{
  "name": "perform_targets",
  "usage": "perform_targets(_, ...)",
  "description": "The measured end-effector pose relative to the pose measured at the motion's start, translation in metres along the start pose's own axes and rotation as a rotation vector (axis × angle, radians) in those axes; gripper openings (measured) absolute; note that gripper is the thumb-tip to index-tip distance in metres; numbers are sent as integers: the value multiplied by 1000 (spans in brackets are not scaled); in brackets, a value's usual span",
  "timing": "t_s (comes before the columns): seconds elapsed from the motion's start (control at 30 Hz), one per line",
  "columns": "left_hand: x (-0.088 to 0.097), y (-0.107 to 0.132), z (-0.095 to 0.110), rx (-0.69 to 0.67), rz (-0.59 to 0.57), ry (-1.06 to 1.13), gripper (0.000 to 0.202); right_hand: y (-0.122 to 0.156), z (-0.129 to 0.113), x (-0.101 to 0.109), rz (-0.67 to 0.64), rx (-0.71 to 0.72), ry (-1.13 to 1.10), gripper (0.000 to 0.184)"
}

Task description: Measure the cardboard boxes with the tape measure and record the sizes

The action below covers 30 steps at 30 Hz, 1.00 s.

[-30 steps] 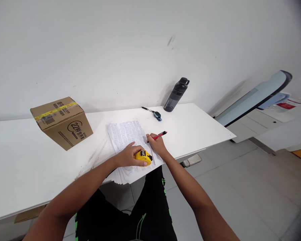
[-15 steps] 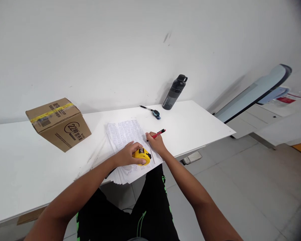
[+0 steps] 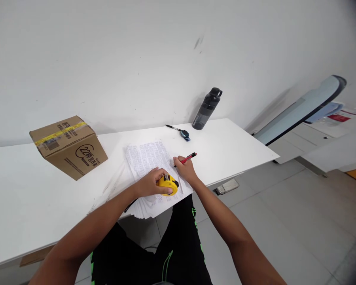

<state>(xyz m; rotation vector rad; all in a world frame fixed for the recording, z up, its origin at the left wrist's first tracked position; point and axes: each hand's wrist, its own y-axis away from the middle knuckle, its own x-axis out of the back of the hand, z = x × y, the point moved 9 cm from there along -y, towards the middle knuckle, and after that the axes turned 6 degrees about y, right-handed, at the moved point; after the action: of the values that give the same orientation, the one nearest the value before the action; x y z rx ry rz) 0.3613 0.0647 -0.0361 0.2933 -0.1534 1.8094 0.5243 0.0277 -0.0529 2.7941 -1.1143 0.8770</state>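
Observation:
A stack of printed paper sheets [image 3: 146, 156] lies on the white table [image 3: 23, 198] near its front edge. My left hand [image 3: 150, 183] is closed around a yellow tape measure [image 3: 169, 185] that rests on the stack. My right hand [image 3: 185, 169] grips a red pen [image 3: 187, 158], its tip down on the top sheet just right of the tape measure. The two hands sit close together, almost touching.
A taped cardboard box [image 3: 69, 145] stands at the left of the table. A dark water bottle [image 3: 207, 108] leans by the wall, with a black pen [image 3: 172, 127] and a small blue object [image 3: 185, 135] beside it. To the right is grey floor and a pale blue board [image 3: 299, 111].
Both hands stay on the paper stack with the tape measure and pen; only the view has shifted slightly.

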Motion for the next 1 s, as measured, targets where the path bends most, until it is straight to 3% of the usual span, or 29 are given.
perform_targets(0.2,0,-1,-7,11,1,46,45,-1,0,0,-13,-4,2,37)
perform_targets(0.57,-1,-1,6,8,-1,21,40,-2,5,1,5,-10,1,36)
perform_targets(1.0,0,-1,7,-6,-21,24,38,-1,5,5,50,-31,-17,38)
